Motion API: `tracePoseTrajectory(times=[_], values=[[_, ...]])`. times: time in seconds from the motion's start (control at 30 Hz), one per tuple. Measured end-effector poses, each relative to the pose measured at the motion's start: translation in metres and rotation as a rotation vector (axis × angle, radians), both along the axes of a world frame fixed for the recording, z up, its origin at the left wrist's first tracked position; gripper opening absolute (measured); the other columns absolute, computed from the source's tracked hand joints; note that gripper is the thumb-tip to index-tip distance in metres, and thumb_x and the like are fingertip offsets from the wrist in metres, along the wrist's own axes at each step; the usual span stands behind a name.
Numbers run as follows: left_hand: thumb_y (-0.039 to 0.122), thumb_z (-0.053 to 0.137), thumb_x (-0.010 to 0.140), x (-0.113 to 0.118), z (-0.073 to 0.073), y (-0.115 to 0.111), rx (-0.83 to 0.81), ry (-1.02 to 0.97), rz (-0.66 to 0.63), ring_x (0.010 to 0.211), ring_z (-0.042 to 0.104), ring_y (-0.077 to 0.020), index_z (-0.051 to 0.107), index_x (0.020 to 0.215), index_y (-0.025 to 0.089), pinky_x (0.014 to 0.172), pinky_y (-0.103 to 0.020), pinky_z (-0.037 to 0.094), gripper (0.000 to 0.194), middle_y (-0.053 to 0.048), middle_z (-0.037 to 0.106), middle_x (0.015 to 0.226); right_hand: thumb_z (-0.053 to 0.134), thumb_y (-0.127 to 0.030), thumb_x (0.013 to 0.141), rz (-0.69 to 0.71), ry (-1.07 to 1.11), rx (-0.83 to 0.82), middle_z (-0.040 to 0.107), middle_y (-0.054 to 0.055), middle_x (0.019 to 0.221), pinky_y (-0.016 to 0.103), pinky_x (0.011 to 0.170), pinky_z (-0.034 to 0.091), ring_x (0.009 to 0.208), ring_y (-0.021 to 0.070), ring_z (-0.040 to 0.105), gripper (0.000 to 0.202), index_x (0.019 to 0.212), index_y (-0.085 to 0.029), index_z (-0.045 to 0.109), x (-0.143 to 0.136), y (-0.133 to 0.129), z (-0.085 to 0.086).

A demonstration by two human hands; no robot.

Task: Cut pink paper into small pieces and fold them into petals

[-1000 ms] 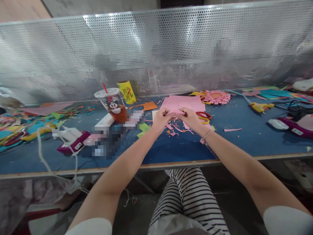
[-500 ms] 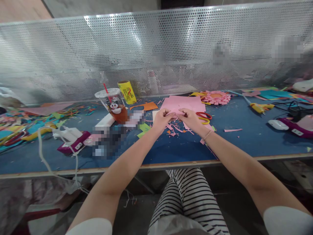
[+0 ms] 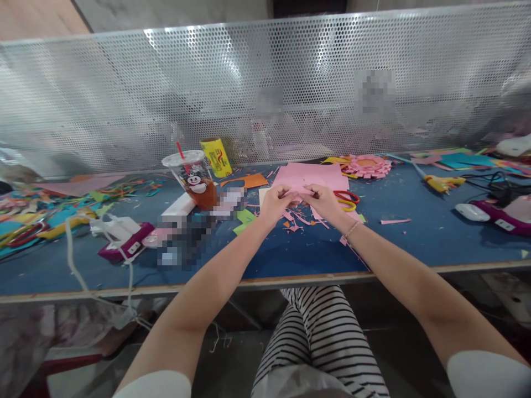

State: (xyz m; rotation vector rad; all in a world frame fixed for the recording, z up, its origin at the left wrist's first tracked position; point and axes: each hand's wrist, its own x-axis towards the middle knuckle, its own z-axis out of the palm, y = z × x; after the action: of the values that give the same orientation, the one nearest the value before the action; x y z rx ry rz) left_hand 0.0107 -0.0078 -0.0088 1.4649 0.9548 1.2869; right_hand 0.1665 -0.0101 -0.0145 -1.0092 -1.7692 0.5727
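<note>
My left hand (image 3: 277,202) and my right hand (image 3: 322,200) come close together over the blue table, both pinching a small pink paper piece (image 3: 299,192) between them. Behind it lies a larger pink sheet (image 3: 313,172). Thin pink scraps (image 3: 295,220) are scattered just below my fingers. Scissors with red and yellow handles (image 3: 347,200) lie beside my right hand, their blades hidden. A pink fringed paper ring (image 3: 367,165) rests farther back on the right.
A drink cup (image 3: 194,179) and a yellow roll (image 3: 216,157) stand back left. Purple power strips (image 3: 126,242) lie at both sides. A yellow glue gun (image 3: 443,182) is on the right. A perforated metal screen (image 3: 298,72) borders the back.
</note>
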Motion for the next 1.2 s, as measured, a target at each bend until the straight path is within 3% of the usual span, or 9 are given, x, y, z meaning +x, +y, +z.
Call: tracePoseTrajectory(times=[0.23, 0.77, 1.2], values=[[0.028, 0.071, 0.059, -0.0032, -0.0024, 0.0035, 0.087, 0.069, -0.051, 0.064, 0.061, -0.0129, 0.061, 0.078, 0.013, 0.066, -0.026, 0.049, 0.026, -0.001, 0.063, 0.069, 0.054, -0.034, 0.072, -0.009, 0.042, -0.037, 0.059, 0.0, 0.06, 0.025, 0.054, 0.039, 0.057, 0.0136, 0.054, 0.018, 0.072, -0.016, 0.059, 0.0017, 0.0029, -0.0011], [0.033, 0.072, 0.057, -0.003, -0.003, 0.0072, 0.089, 0.128, 0.016, 0.058, 0.059, -0.012, 0.06, 0.073, 0.014, 0.058, -0.024, 0.048, 0.028, 0.001, 0.06, 0.061, 0.056, -0.033, 0.071, 0.057, 0.154, -0.059, 0.056, -0.001, 0.059, 0.028, 0.057, 0.043, 0.056, 0.0132, 0.054, 0.016, 0.071, -0.016, 0.057, 0.0028, 0.0053, -0.0023], [0.038, 0.066, 0.064, -0.0025, -0.0052, 0.0082, 0.047, 0.159, -0.005, 0.053, 0.059, -0.0117, 0.06, 0.075, 0.012, 0.056, -0.025, 0.047, 0.029, -0.003, 0.063, 0.062, 0.059, -0.035, 0.068, 0.096, 0.247, -0.136, 0.052, -0.002, 0.059, 0.026, 0.057, 0.044, 0.056, 0.0117, 0.054, 0.019, 0.07, -0.016, 0.055, 0.0053, 0.0067, -0.0015]])
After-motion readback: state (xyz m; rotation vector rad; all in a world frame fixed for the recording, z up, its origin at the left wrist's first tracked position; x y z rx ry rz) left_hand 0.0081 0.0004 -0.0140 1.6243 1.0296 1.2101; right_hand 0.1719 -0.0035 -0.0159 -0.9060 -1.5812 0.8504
